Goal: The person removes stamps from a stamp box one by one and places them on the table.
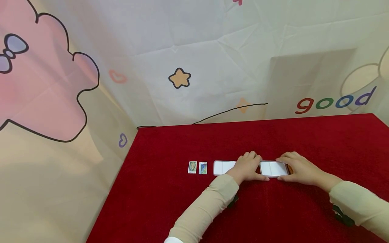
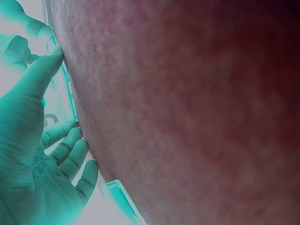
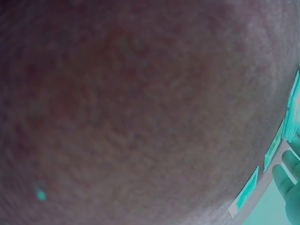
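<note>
A flat white case with a grey rim (image 1: 269, 168) lies lengthwise on the red cloth. My left hand (image 1: 247, 167) is at its left end, thumb on the near edge and fingers at the far edge. At its right end my right hand (image 1: 301, 170) holds it likewise between thumb and fingers. A similar white case (image 1: 223, 167) lies left of my left hand, which partly hides it. In the left wrist view the left hand (image 2: 47, 154) has its thumb and index fingertip at the case's edge. Something orange-brown (image 1: 290, 169) shows under the right palm, mostly hidden.
Two small stamp-like pictures, one greenish (image 1: 192, 167) and one blue (image 1: 203, 168), lie at the left of the row. Red cloth (image 1: 158, 195) covers the table. Behind it hangs a printed white backdrop (image 1: 212, 67). Small flat pieces (image 3: 246, 192) show in the right wrist view.
</note>
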